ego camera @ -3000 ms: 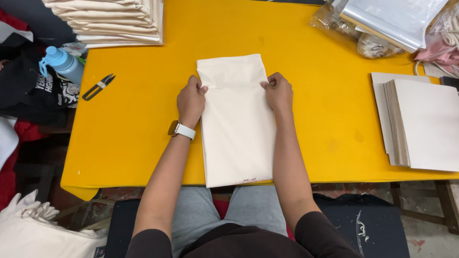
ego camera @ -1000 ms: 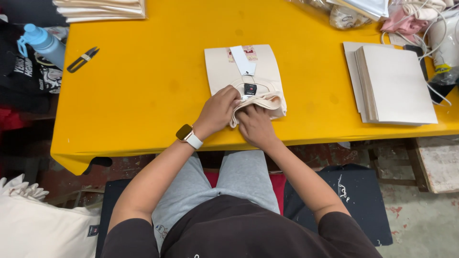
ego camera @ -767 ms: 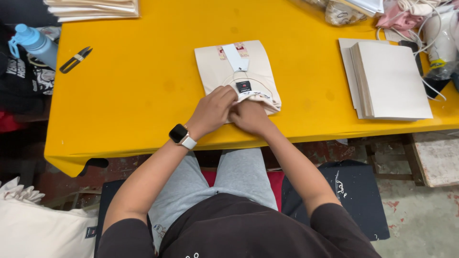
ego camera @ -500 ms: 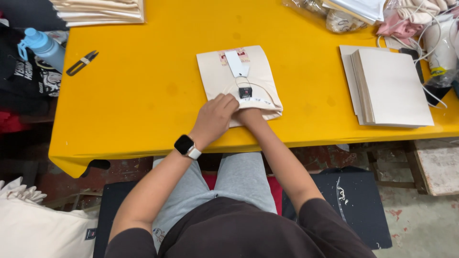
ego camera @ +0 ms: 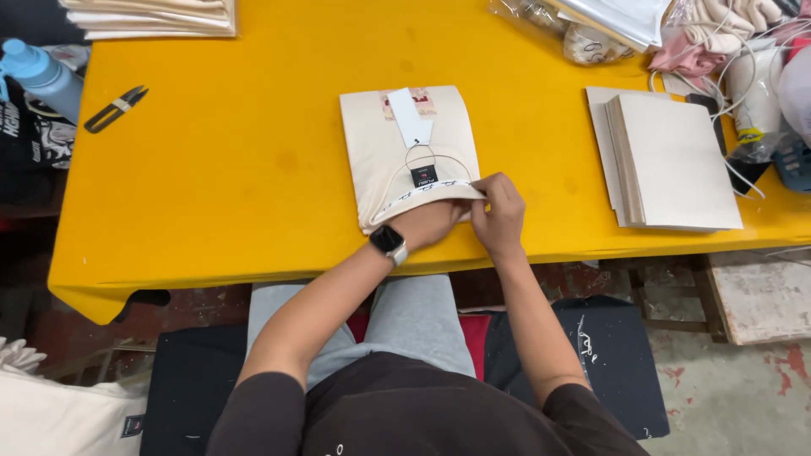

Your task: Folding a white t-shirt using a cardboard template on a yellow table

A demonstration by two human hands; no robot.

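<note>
The folded cream cloth garment (ego camera: 410, 156) is laid flat near the front edge of the yellow table (ego camera: 236, 169), a white paper tag (ego camera: 410, 118) and a small black label (ego camera: 424, 176) resting on top. The left hand (ego camera: 429, 223) is pressed under the garment's near fold, fingers closed on the fabric; a dark wristwatch (ego camera: 389, 243) is worn on that wrist. The right hand (ego camera: 500, 213) is set just beside it, fingertips (ego camera: 483, 187) pinched narrow on the fold's right corner. The left fingertips are hidden beneath the cloth, so their exact hold cannot be made out.

A stack of beige flat boards (ego camera: 672, 160) is seen to the right, black thread snips (ego camera: 116, 108) and a blue bottle (ego camera: 40, 74) to the left, a pile of folded cream cloth (ego camera: 152, 17) at the far left corner. Clear bags and cables are crowded at the far right, partly cut off. A bare concrete floor (ego camera: 735, 380) is noted below.
</note>
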